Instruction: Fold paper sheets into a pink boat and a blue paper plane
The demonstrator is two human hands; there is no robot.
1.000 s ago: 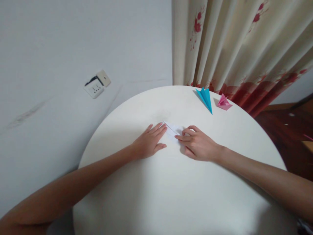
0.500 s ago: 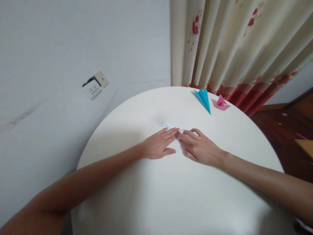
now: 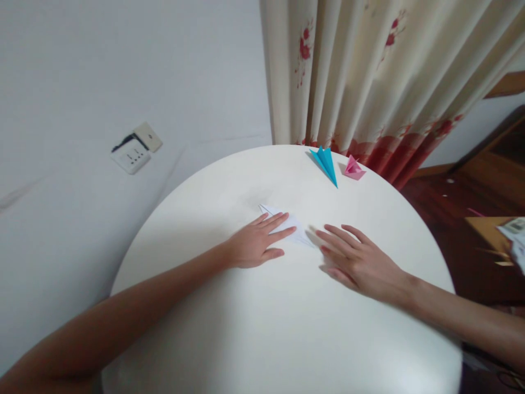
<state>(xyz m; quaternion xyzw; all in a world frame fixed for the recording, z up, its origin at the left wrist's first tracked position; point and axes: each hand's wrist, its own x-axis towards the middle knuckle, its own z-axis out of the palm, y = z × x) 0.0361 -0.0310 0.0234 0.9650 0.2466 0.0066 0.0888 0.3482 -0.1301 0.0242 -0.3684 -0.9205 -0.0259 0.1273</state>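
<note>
A folded sheet of white paper [image 3: 300, 234] lies flat on the round white table [image 3: 279, 323], with a narrow pointed end at its upper left. My left hand [image 3: 260, 241] rests palm down over the paper's lower left part, fingers stretched and spread, and hides some of it. To the right of the paper is my right hand [image 3: 356, 257], its fingers apart and nothing in them. Between its fingertips and the paper's right tip there is a small gap.
Near the table's far edge lie a blue paper plane [image 3: 327, 166] and a small pink folded paper piece [image 3: 353, 168]. Behind them hangs a flowered curtain [image 3: 344, 71]. A wall socket [image 3: 131, 156] is on the left wall. Papers [image 3: 515, 238] show at the far right.
My right hand has moved off the paper to the right, and its fingers have spread. My left hand stays on the paper with its fingers wider apart. The view has turned slightly right.
</note>
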